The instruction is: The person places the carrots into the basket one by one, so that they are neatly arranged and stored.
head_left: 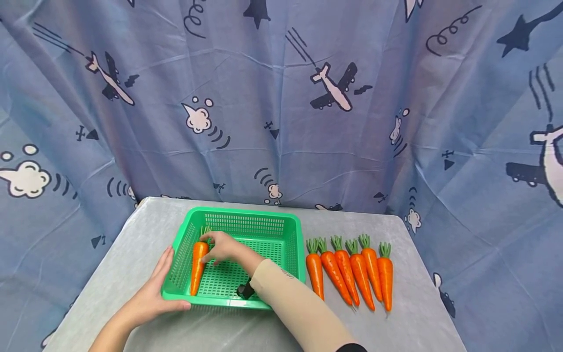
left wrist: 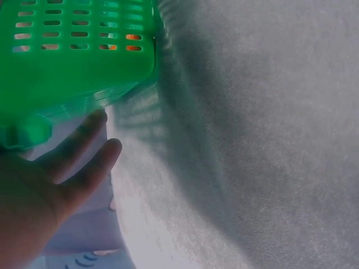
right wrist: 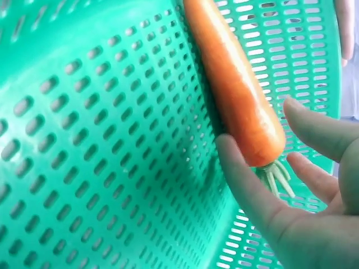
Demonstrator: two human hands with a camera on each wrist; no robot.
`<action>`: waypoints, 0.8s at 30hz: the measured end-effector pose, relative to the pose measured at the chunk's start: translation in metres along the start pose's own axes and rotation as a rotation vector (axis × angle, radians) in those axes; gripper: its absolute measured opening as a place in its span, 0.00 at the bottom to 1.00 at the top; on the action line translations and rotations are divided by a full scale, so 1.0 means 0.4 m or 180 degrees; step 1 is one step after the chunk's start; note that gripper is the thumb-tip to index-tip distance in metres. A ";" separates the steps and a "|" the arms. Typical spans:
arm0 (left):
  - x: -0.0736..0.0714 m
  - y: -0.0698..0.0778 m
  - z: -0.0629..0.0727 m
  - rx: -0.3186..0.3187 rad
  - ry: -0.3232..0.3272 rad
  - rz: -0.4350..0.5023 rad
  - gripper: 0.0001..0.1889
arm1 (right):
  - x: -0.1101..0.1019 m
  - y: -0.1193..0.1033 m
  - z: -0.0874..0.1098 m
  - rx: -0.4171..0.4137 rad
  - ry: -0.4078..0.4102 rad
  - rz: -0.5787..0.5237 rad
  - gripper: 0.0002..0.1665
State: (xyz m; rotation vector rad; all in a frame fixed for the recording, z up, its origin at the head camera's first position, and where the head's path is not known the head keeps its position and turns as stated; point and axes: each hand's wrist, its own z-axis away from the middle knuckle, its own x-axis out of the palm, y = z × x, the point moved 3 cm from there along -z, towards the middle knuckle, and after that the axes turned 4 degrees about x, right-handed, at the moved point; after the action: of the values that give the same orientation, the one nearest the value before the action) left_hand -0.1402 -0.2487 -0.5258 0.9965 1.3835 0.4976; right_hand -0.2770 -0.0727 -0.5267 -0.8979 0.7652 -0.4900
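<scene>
In the head view, a green plastic basket (head_left: 246, 302) with slotted walls stands on the table. My left hand (head_left: 151, 296) rests against its front left corner, thumb along the front rim and fingers straight beside the left wall. Inside, along the left wall, lies one orange carrot (head_left: 198, 266), its green stem end pointing to the back. My right hand (head_left: 222, 247) reaches in over that end. The right wrist view shows thumb and fingers (right wrist: 314, 123) spread on either side of the carrot's thick top, with gaps between fingers and carrot.
Several carrots (head_left: 358, 271) lie in a row on the table right of the basket, green tops to the back. A pale cloth (head_left: 422, 293) covers the table. Behind it hangs a blue patterned curtain (head_left: 246, 122). My right sleeve (head_left: 299, 303) crosses the basket's front rim.
</scene>
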 end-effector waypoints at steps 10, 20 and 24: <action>0.003 0.003 0.003 -0.0016 0.0013 0.0035 0.73 | -0.090 -0.038 0.057 -0.0165 -0.0063 -0.0125 0.41; 0.003 0.001 0.009 -0.0005 0.0043 0.0054 0.72 | -0.173 -0.054 0.114 -0.0344 -0.0086 -0.0341 0.40; 0.005 0.003 0.013 0.0021 0.0056 0.0012 0.70 | -0.192 -0.049 0.138 -0.0404 -0.0007 -0.0379 0.39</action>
State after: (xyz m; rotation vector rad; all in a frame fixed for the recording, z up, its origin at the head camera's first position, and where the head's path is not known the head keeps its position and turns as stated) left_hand -0.1345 -0.2479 -0.5265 1.0022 1.3999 0.5060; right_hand -0.2855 -0.0041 -0.4592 -1.0665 0.7498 -0.5496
